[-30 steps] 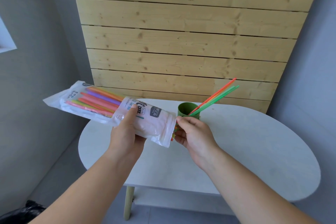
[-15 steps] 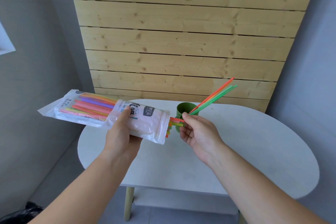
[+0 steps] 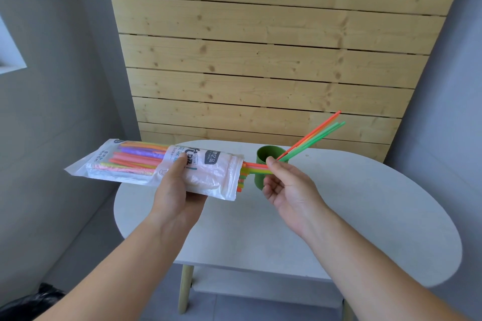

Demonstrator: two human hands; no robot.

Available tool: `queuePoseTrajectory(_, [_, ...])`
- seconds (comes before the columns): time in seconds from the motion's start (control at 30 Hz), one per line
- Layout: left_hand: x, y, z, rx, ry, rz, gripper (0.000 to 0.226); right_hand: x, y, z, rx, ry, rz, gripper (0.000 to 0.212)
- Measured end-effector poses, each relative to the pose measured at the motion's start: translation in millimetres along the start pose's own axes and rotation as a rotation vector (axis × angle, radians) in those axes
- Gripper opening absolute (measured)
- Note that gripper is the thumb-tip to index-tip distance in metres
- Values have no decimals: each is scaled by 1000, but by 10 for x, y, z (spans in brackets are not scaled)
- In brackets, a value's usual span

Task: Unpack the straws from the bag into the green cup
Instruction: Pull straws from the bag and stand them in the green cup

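A white oval desk [image 3: 365, 216] stands on pale wooden legs [image 3: 185, 289], with a white lower shelf [image 3: 260, 281] under its top. Behind it a panel of horizontal pine planks [image 3: 260, 60], knotty and light, leans or hangs between grey walls [image 3: 65, 99]. A bright window edge [image 3: 10, 47] shows at far left. A crumpled black plastic bag [image 3: 31, 302] lies on the grey floor [image 3: 234, 307] at lower left.

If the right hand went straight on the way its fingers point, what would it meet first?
Probably the round green cup, just beyond the right hand pinching thin coloured straws; depth is unclear.
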State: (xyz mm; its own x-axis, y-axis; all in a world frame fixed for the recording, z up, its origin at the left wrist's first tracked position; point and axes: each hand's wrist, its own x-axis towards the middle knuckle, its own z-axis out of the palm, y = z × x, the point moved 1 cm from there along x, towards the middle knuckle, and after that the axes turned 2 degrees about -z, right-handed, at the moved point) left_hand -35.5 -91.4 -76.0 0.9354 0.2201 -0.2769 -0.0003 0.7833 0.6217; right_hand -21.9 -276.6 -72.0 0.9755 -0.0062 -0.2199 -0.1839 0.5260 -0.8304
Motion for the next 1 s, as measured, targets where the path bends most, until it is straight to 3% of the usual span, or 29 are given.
queuePoseTrajectory(0.2, [-44,-27,47,7,1,-10,13,-26,154,136,136,-7,99,17])
queuePoseTrajectory(0.37, [-47,-38,53,-8,-5,-19,15,11,144,180,159,15,-5,20])
queuePoseTrajectory(0.53, [-41,-27,38,-88,30,-49,12,78,111,138,-44,54,-232,30])
queuePoseTrajectory(0.77, [-5,17,-2,-147,50,-35,9,112,-147,35,-150,162,-387,25])
queuePoseTrajectory(1.0, [9,2,-12,-149,76,-53,8,61,-162,46,-107,81,-327,26])
